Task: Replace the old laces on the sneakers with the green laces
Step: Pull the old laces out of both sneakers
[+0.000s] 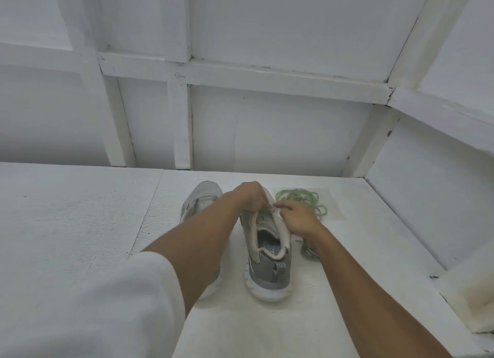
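**Item: grey sneaker pair with green laces, on white desk**

A loose white fabric sleeve (88, 304) fills the near left corner; two bare forearms reach forward from it and from the near right.

Handled sneaker (263, 253): grey knit upper, thick white ridged sole, pale padded collar, striped pull tab at the heel. It stands upright at the middle of the desk (80, 210), heel toward the viewer. Printed lettering shows on the insole but is too small to read.

Grey cord tangle (307, 250): a small, dark, limp heap on the desk just right of that sneaker, partly under the right forearm.

Right hand (296, 217): fingers curled, pinching the pale edge at the front of the shoe opening.

Left hand (250, 194): fingers curled down over the same sneaker's throat, gripping it, fingertips meeting those of the right hand. Whether a lace lies between them cannot be told.

Second sneaker (203, 197): same make, mesh toe pointing away, just left of the first, its middle hidden by the left forearm.

Green laces (302, 197): thin round cord in loose coils, lying on a clear plastic sheet (335, 210) right of the hands.

The desk is white with a grainy, foam-like texture and a visible seam. Behind it, white wall panels (267, 130) are framed by flat painted battens.
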The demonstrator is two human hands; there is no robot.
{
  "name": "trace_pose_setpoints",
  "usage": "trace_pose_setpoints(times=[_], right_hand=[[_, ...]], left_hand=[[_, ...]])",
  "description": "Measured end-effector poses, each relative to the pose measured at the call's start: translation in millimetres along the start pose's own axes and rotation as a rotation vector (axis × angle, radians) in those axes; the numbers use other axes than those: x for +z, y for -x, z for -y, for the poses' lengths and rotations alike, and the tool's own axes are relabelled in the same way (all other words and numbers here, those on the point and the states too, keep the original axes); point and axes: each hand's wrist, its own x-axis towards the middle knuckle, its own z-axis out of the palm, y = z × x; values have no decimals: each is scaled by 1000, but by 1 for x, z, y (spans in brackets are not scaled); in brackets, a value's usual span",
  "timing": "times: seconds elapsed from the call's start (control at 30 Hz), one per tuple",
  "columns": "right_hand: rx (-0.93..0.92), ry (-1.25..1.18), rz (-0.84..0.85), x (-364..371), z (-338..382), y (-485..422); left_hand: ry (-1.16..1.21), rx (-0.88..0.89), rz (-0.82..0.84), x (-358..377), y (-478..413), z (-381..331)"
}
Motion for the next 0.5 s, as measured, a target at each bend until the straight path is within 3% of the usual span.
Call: trace_pose_setpoints(times=[0.23,0.4,0.5], right_hand=[[62,-205,-86,13,-7,3],[103,-288,-134,17,-9,4],[93,-280,-141,19,-7,4]], left_hand=[[-43,-6,-54,-2,4,2],[-68,-217,-89,-18,9,18],[-99,-137,-209,-24,3,9]])
